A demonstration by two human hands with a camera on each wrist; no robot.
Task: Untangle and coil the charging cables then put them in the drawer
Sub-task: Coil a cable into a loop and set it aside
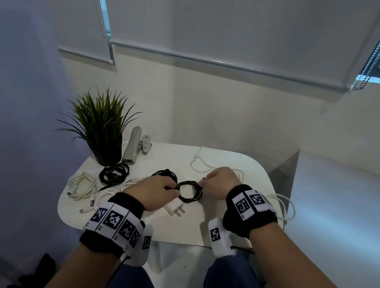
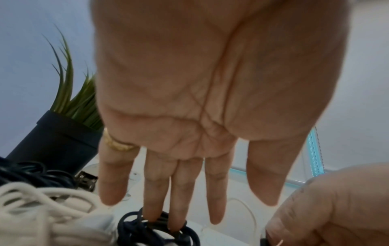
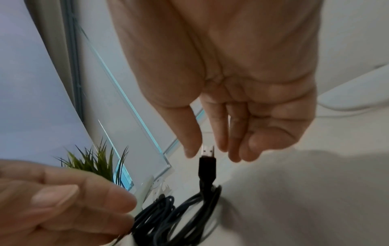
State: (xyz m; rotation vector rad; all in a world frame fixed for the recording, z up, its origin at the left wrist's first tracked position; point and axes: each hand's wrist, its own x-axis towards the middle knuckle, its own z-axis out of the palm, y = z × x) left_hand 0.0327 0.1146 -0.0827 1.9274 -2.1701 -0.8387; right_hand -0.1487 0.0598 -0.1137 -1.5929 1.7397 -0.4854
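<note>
At the centre of the table point(image 1: 220, 232) the left hand point(image 1: 154, 188) presses straight fingers onto the almost-wound black coil point(image 1: 189, 191) while the right hand point(image 1: 221, 180) pinches its USB plug point(image 3: 208, 150); a loose white cable point(image 1: 199, 163) and all stowing seemingly remain.

The head view looks down on the table point(image 1: 221, 227); both close wrist views share the black coil point(image 3: 147, 223).
</note>
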